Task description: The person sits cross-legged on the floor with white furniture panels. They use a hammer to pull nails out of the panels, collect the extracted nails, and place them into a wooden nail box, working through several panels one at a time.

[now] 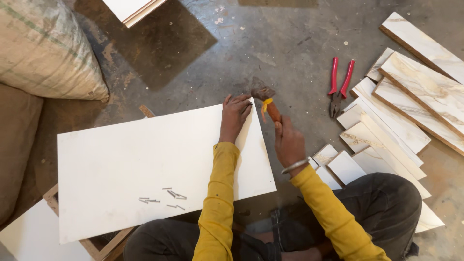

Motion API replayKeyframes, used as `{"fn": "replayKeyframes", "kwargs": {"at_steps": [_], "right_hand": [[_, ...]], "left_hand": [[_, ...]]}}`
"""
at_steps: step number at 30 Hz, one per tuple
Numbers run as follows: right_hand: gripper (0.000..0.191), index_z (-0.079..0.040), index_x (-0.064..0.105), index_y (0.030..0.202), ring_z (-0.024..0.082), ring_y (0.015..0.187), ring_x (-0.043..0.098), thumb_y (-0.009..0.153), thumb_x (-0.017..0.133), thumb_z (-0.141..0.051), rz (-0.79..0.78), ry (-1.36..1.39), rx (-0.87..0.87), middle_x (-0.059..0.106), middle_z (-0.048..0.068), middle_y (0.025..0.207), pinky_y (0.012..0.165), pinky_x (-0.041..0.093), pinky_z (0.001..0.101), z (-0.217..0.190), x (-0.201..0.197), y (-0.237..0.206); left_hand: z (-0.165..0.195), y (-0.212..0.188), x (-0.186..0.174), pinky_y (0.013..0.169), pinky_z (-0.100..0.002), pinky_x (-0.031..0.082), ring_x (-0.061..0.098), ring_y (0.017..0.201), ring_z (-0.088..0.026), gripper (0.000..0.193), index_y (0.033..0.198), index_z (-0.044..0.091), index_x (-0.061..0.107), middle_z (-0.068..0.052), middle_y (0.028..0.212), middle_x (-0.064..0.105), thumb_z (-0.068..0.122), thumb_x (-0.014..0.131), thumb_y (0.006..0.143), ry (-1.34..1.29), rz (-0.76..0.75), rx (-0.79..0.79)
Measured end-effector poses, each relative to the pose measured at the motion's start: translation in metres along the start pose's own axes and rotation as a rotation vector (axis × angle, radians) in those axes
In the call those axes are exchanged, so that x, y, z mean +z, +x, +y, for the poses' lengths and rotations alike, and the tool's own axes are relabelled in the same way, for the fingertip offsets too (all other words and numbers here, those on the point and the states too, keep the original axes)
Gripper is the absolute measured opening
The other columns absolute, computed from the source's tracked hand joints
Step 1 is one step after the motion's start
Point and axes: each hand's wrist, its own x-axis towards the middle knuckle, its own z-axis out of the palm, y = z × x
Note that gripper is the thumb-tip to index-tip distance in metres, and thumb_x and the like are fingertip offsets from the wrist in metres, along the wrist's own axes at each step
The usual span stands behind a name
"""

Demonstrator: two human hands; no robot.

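Head view: the person sits on a grey concrete floor (290,43) with a large white board (145,164) lying flat in front of the knees, resting on a wooden frame (104,244) whose edges show at the near left. The left hand (235,113) lies on the far right corner of the board, fingers drawn together at the edge as if pinching something small there; whether a nail is between the fingertips cannot be told. The right hand (289,142) is clamped around the wooden handle of a hammer (266,99), whose rusty head hangs just beside the left fingertips, just off that corner. Judged from this, the fixing of the board is at an early stage: no driven nail heads can be made out on the surface, and a small scatter of loose nails (164,197) lies unused on the near part of the board, so most of the edge appears left to do. Around the work: red-handled pliers (339,87) lie on the floor to the right, well apart from the hands; a spread of marbled panel offcuts (401,111) fills the right side; a woven sack (46,48) sits at the far left. Nothing obstructs the corner itself, though the left fingers are close under the hammer head.
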Motion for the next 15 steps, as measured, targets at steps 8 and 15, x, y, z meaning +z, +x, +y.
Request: {"fn": "replayKeyframes", "kwargs": {"at_steps": [8,15], "right_hand": [[0.032,-0.007,0.057,0.121,0.049,0.067,0.064,0.110,0.046,-0.035,-0.067,0.017,0.094,0.067,0.026,0.075,0.056,0.046,0.0572,0.024,0.008,-0.011],[0.041,-0.004,0.057,0.126,0.050,0.072,0.068,0.106,0.045,-0.038,-0.129,0.076,0.233,0.070,0.028,0.083,0.059,0.051,0.0571,0.063,0.014,-0.051]], "left_hand": [[-0.006,0.001,0.002,0.117,-0.049,0.032,0.066,0.117,-0.024,0.012,0.102,0.006,0.076,-0.005,0.121,0.074,0.013,0.071,0.093,0.005,-0.004,0.028],[0.005,0.006,-0.007,0.115,-0.048,0.033,0.066,0.116,-0.023,0.011,0.098,0.006,0.076,-0.005,0.120,0.075,0.015,0.072,0.092,0.030,0.002,0.050]]}}
